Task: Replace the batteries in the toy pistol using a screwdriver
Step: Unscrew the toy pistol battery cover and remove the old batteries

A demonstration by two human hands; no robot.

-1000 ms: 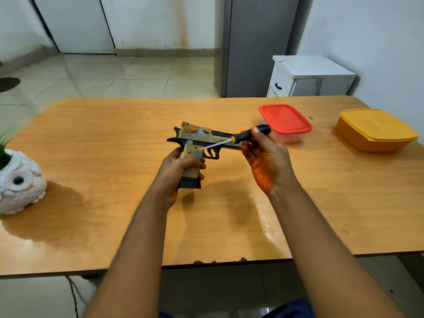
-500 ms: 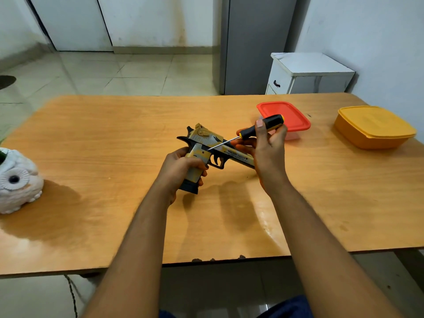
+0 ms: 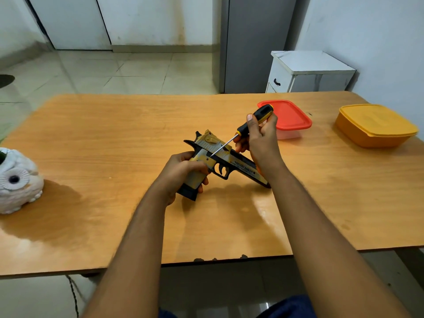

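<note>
A gold and black toy pistol [image 3: 226, 160] is held above the middle of the wooden table [image 3: 114, 138], muzzle tilted down to the right. My left hand [image 3: 181, 173] is wrapped around its grip. My right hand [image 3: 259, 136] holds a black and yellow screwdriver [image 3: 253, 121] by the handle. The thin metal shaft slants down to the left, and its tip rests on the pistol's side just above the grip. No batteries are in view.
A clear box with a red lid [image 3: 288, 118] stands just behind my right hand. An orange lidded box [image 3: 374, 126] sits at the far right. A white owl planter [image 3: 17, 182] is at the table's left edge. A white cabinet [image 3: 307, 72] stands behind.
The pistol has tilted muzzle-down to the right. My right hand has lifted the screwdriver handle higher, so the shaft slants more steeply, with its tip on the pistol's side.
</note>
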